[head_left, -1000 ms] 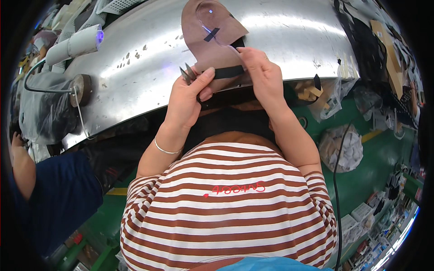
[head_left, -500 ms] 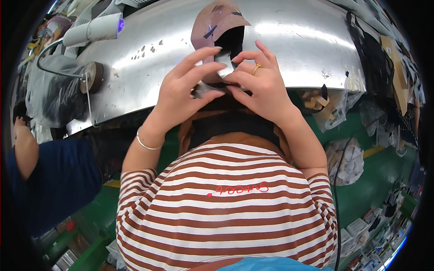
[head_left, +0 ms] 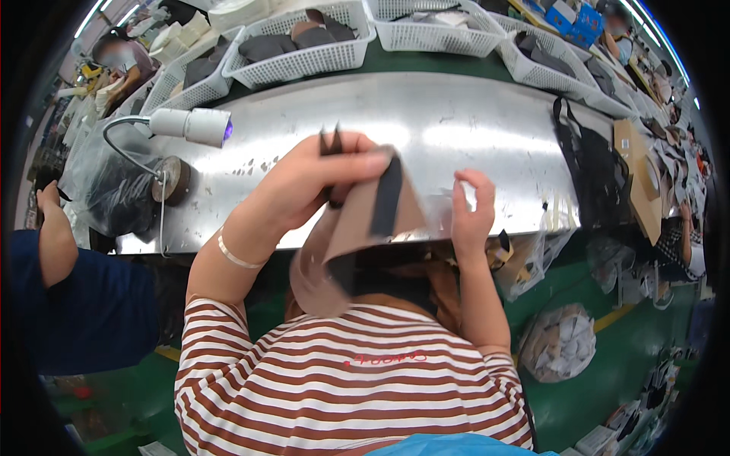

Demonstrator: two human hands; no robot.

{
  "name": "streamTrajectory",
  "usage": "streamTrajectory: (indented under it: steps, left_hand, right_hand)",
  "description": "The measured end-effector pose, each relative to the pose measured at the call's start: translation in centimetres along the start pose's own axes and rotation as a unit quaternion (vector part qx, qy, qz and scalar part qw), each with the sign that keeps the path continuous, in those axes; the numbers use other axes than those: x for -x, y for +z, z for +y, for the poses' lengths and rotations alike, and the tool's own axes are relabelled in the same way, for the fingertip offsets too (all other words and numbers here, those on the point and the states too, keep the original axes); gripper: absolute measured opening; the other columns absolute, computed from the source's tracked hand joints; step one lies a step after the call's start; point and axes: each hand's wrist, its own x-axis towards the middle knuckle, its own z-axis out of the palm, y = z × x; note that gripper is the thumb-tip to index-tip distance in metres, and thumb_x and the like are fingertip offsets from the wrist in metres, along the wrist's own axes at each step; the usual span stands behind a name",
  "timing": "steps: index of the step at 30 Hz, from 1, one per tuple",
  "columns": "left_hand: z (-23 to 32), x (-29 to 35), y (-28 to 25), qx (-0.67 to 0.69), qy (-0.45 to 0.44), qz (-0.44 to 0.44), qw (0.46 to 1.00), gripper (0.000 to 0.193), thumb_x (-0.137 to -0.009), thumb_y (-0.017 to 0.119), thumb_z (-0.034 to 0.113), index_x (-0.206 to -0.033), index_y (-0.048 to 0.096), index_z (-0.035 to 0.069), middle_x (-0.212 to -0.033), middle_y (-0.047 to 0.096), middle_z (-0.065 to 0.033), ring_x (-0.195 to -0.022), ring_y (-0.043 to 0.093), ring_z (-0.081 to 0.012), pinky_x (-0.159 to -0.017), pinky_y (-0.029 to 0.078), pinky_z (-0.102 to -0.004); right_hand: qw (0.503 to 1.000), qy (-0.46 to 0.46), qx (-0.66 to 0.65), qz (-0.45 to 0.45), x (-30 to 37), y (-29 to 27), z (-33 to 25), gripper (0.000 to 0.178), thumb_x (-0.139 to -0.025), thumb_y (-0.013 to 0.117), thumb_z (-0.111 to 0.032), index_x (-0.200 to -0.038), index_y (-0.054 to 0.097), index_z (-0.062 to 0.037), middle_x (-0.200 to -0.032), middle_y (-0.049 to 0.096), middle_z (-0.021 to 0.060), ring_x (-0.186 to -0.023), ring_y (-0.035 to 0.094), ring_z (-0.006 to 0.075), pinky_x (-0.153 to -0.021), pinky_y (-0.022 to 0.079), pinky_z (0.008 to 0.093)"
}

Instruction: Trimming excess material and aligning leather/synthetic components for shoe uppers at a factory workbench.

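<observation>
My left hand (head_left: 327,171) is closed on a brownish-pink shoe upper piece (head_left: 353,232), raised over the near edge of the metal table. A black strip (head_left: 388,197) runs down its face, and its lower end curls toward my striped shirt. Two dark pointed tips (head_left: 330,141) stick out by my left fingers; what they belong to I cannot make out. Apart from the piece, to its right, my right hand (head_left: 473,213) is up with bent fingers and a gap between thumb and forefinger. A pale blur beside it is too smeared to name.
A white lamp (head_left: 190,125) on a bent neck stands at the left of the metal table (head_left: 304,99). White baskets (head_left: 304,64) with dark pieces line the far side. Black straps (head_left: 585,167) and cardboard (head_left: 637,178) lie right. A co-worker's arm (head_left: 57,243) is at left.
The upper piece has come off the table toward me and turned in my left hand. My right hand has parted from it, moving right. The view has tilted up, showing the baskets.
</observation>
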Motion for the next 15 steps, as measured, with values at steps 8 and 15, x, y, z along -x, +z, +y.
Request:
streamTrajectory:
  steps: [8,15]
  left_hand:
    - [11.5,-22.8,-2.5,0.161,0.385,0.121,0.9,0.01,-0.087,0.066,0.016,-0.081,0.058,0.015,-0.059,0.051,0.0044,-0.042,0.039,-0.0072,-0.037,0.029,-0.0242]
    - [14.4,-36.2,-5.3,0.225,0.392,0.178,0.874,0.003,-0.084,0.065,0.014,-0.085,0.063,0.012,-0.067,0.057,-0.0005,-0.052,0.05,-0.0126,-0.047,0.04,-0.0283]
  right_hand:
    - [0.984,-0.069,0.118,-0.116,0.7,0.6,0.6,0.017,-0.071,0.061,0.003,-0.085,0.062,-0.0066,-0.081,0.062,0.0081,-0.082,0.06,0.0275,-0.07,0.045,0.0364]
    - [0.985,-0.04,0.136,-0.102,0.9,-0.4,1.3,0.012,-0.073,0.061,0.002,-0.083,0.063,-0.0054,-0.081,0.063,0.0084,-0.079,0.061,0.0274,-0.069,0.047,0.0356]
